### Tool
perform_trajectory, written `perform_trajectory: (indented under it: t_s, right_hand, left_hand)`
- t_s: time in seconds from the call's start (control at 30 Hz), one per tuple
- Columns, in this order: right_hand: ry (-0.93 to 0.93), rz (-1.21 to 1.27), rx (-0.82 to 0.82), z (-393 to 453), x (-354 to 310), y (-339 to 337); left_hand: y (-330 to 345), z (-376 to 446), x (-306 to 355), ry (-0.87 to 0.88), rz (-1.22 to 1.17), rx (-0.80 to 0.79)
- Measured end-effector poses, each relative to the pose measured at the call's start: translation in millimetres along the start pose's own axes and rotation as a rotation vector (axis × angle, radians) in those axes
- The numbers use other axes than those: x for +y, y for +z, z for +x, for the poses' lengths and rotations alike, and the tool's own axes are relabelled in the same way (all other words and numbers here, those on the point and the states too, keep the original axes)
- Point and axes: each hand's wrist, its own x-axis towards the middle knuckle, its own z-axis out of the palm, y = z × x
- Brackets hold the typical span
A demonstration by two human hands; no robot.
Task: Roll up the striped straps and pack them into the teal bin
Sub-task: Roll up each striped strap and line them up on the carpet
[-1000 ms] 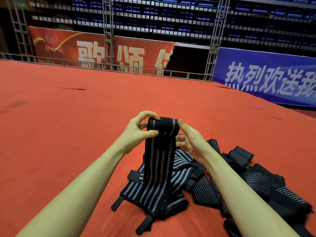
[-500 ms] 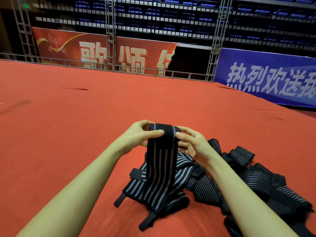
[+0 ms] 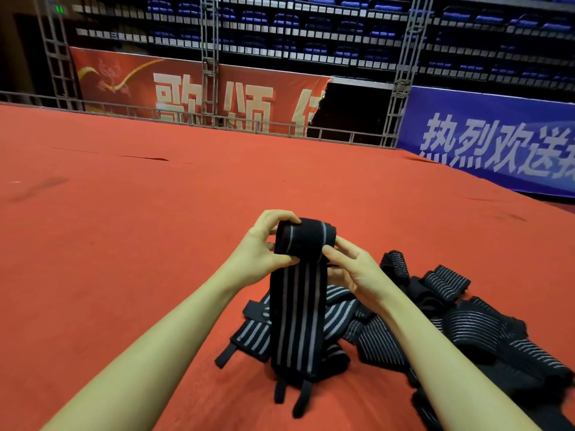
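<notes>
Two hands [image 3: 311, 259] grip one strap [image 3: 298, 306]; perhaps six loose.

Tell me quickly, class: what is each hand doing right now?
Left hand: closed on the rolled top of the striped strap.
Right hand: fingers curled, pinching the same roll from the other side.

Even, fairly bright light falls on the red carpet [image 3: 155, 244] from above; shadows are soft and faint. Stands [image 3: 311, 32] behind sit dim. Blue banner [image 3: 497, 141] text is slightly blurred. Wide-angle distortion bends straight lines toward frame edges. No strong glare.
</notes>
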Motion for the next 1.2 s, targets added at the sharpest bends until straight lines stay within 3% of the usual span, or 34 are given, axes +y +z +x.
perform_trajectory:
  t_s: [0.1, 0.3, 0.57, 0.77, 1.0, 1.2]
  right_hand:
    - [-0.009, -0.017, 0.02, 4.4, 0.0, 4.2]
    - [-0.039, -0.014, 0.016, 3.0, -2.7, -0.9]
    - [0.17, 0.006, -0.037, 0.5, 1.3, -4.7]
    - [0.089, 0.046, 0.051, 5.2, 8.4, -9.4]
    - [0.053, 0.041, 0.192, 9.1, 19.1, -5.2]
    - [0.124, 0.085, 0.092, 5.9, 24.2, -12.4]
  left_hand:
    - [0.7, -6.7, -4.9, 0.059, 0.066, 0.005]
    - [-4.2, -7.9, -4.7, -0.169, -0.058, -0.018]
    - [-2.9, -13.2, -10.5, -0.093, -0.123, 0.039]
    - [-7.3, -17.1, -11.4, -0.144, -0.204, -0.039]
    - [-1.6, -18.1, -16.4, -0.374, -0.113, -0.004]
    - [-3.1, -22.5, -22.5, -0.322, -0.163, 0.029]
